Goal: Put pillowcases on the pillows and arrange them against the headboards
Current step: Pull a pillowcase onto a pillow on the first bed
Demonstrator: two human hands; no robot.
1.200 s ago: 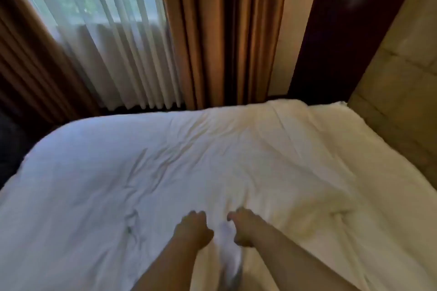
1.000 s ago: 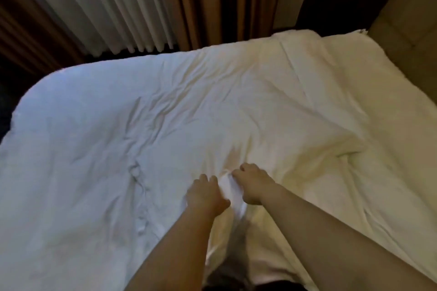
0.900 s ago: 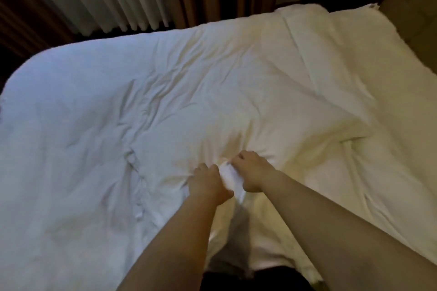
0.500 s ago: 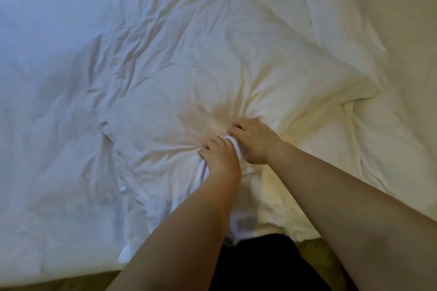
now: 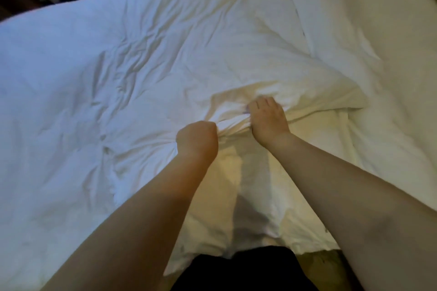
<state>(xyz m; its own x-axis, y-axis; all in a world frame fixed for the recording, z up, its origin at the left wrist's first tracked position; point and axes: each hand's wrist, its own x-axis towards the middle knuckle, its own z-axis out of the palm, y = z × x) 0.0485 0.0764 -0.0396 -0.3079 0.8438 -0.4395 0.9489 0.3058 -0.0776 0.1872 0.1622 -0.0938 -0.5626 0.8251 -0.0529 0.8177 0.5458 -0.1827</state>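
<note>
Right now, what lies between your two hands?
In the head view, a bunched ridge of white fabric spans the gap between the left hand and the right hand; both grip it.

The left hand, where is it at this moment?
In the head view the left hand is near the centre, closed on bunched white fabric on the bed, just left of the right hand.
</note>
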